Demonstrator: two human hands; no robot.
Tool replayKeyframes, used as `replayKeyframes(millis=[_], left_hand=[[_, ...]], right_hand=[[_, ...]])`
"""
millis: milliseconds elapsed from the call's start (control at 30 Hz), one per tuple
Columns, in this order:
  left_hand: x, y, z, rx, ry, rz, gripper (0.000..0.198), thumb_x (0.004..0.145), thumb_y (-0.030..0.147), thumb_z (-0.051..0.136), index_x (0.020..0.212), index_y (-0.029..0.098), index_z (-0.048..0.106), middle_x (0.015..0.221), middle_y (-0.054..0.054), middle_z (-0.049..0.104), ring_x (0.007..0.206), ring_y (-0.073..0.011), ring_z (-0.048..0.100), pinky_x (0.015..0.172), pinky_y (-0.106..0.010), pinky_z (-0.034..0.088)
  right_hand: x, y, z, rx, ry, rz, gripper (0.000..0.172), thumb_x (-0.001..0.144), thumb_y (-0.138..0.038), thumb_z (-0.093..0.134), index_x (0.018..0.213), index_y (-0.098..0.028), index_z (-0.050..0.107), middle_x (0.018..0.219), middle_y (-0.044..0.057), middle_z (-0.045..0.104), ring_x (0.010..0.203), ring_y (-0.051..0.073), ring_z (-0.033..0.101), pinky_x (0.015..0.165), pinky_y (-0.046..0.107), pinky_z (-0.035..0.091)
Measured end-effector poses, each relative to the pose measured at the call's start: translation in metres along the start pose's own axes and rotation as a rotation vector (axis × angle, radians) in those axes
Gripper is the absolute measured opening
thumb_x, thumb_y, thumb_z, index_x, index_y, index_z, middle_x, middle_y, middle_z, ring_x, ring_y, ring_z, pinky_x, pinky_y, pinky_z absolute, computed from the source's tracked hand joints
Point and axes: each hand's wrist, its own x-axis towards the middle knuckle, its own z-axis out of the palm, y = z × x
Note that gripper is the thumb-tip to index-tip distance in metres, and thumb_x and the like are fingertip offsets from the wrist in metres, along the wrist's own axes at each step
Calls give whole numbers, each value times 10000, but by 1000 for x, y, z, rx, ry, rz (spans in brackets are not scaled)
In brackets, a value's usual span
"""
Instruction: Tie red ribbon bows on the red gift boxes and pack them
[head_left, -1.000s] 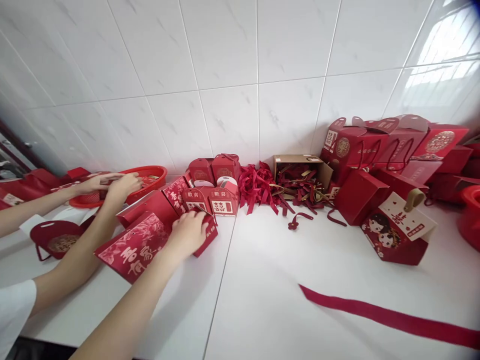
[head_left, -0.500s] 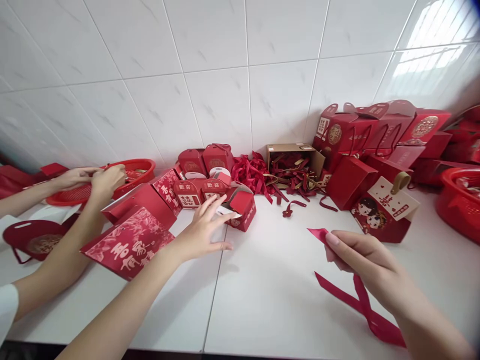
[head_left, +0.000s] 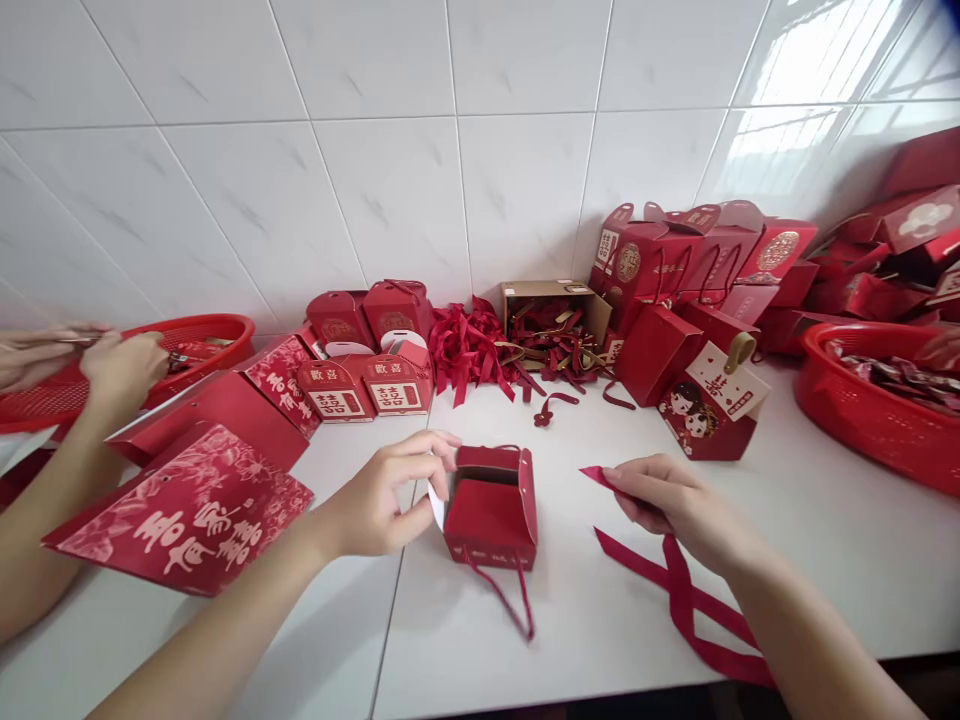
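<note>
A small red gift box (head_left: 489,520) stands on the white table in front of me, its top flaps raised and a twisted red cord handle (head_left: 517,605) hanging toward me. My left hand (head_left: 394,490) pinches its left side flap, whose white inside shows between thumb and fingers. Off to the right, my right hand (head_left: 667,495) is closed on a dark red ribbon (head_left: 686,600). The ribbon's pointed end sticks out past the fingertips; its rest trails in a loop on the table.
Behind stand several red boxes (head_left: 341,390), a heap of ribbons (head_left: 469,345) and a cardboard box (head_left: 559,290) of cords. A printed box (head_left: 709,405) and red basket (head_left: 874,415) stand right. At left, another person's hands (head_left: 124,365) work over another basket (head_left: 236,335).
My left hand has brought the small box from the row at the back to the middle of the table. My right hand still holds the ribbon. The view has turned right.
</note>
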Motion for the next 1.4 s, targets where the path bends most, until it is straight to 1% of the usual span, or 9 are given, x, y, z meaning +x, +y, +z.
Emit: replayKeyframes(millis=[200, 333, 533, 700, 833, 1033, 1167, 1300, 1400], left_hand=[[7, 23, 10, -82, -20, 16, 304, 676, 42, 447, 923, 209, 508, 1124, -69, 518, 1168, -233, 496, 967, -375, 449], [23, 35, 18, 74, 52, -54, 306, 798, 141, 497, 1099, 197, 487, 1172, -82, 554, 1123, -231, 516, 983, -402, 430], [39, 42, 32, 276, -168, -91, 156, 861, 151, 484, 855, 184, 636, 856, -26, 650, 853, -190, 572, 823, -361, 469], [40, 43, 30, 253, -183, -155, 257, 842, 160, 532, 1088, 179, 602, 967, -41, 649, 929, -203, 573, 831, -353, 480], [41, 45, 28, 234, -203, -183, 303, 833, 158, 546, 1131, 195, 590, 1020, -41, 646, 980, -206, 576, 871, -347, 479], [37, 48, 27, 197, -251, -111, 432, 807, 149, 557, 1234, 212, 540, 1061, -35, 662, 975, -202, 601, 865, -341, 485], [36, 51, 28, 178, -200, -96, 336, 854, 197, 519, 1186, 197, 571, 1056, -45, 676, 953, -205, 613, 849, -350, 483], [38, 57, 29, 0, -101, -207, 285, 955, 226, 371, 1075, 237, 629, 1037, -3, 688, 947, -158, 620, 856, -304, 477], [40, 60, 35, -111, -27, -277, 166, 908, 320, 518, 972, 232, 645, 961, 3, 687, 894, -157, 623, 814, -285, 491]], right_hand=[[-8, -6, 23, -7, -108, 1, 499, 863, -531, 528, 529, -164, 481, 516, -31, 382, 483, 76, 244, 488, 279, 168], [-1, -14, 24, -29, -71, -11, 482, 863, -511, 523, 527, -175, 440, 496, -54, 302, 474, 74, 193, 476, 281, 141], [10, -21, 29, -89, -90, -9, 477, 863, -495, 514, 515, -176, 448, 484, -60, 306, 458, 71, 223, 460, 265, 185], [11, -26, 31, -159, -66, 13, 450, 874, -485, 490, 547, -176, 478, 485, -66, 306, 447, 69, 227, 446, 251, 195], [13, -29, 28, -223, -46, 15, 446, 877, -469, 484, 540, -178, 460, 478, -71, 271, 447, 69, 206, 439, 253, 169], [14, -31, 33, -228, -109, -26, 416, 889, -426, 466, 557, -174, 461, 498, -66, 305, 469, 72, 232, 459, 245, 207], [6, -30, 38, -238, -173, -55, 402, 891, -410, 460, 566, -172, 447, 540, -52, 348, 510, 80, 277, 486, 234, 252], [2, -26, 37, -291, -121, -41, 418, 896, -445, 450, 576, -176, 446, 537, -53, 323, 505, 83, 268, 476, 233, 248], [4, -21, 34, -326, -48, -43, 436, 898, -479, 441, 580, -180, 445, 540, -49, 317, 509, 89, 280, 476, 234, 253]])
